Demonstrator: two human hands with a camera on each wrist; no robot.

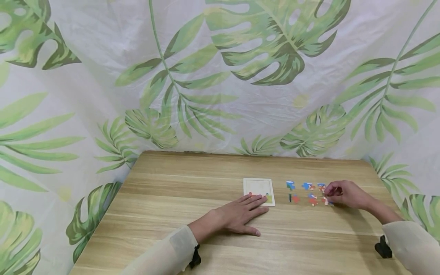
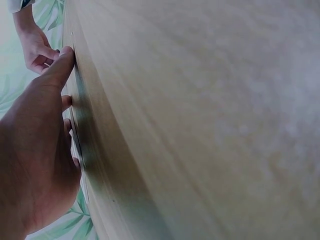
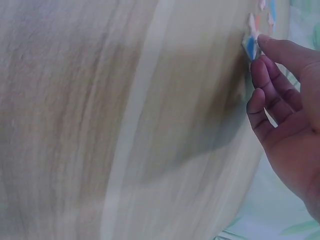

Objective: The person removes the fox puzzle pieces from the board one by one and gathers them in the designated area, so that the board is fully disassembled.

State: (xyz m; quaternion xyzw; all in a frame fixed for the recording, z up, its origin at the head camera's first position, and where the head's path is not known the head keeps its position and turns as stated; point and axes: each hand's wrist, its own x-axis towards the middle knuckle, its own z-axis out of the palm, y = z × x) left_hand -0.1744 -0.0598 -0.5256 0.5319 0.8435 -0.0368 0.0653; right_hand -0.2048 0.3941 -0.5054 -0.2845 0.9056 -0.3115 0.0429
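A shallow white puzzle tray point(image 1: 258, 180) lies on the table, with red and yellow-green puzzle pieces point(image 1: 269, 199) along its near side. My left hand point(image 1: 240, 214) rests flat with fingers spread, its fingertips over the tray's near edge and hiding part of it. To the right, several loose jigsaw pieces point(image 1: 312, 199) with fox pictures lie in two rows. At the right end of these rows, my right hand point(image 1: 348, 194) pinches a blue-and-white puzzle piece point(image 3: 251, 46) between thumb and fingertips, close over the tabletop. The fingers partly cover that piece.
The wood-grain table point(image 1: 165, 198) reaches back to a leaf-printed cloth point(image 1: 192, 76) that hangs behind it and at both sides. A black strap mount point(image 1: 383, 247) sits at the right sleeve and another point(image 1: 195, 258) at the left.
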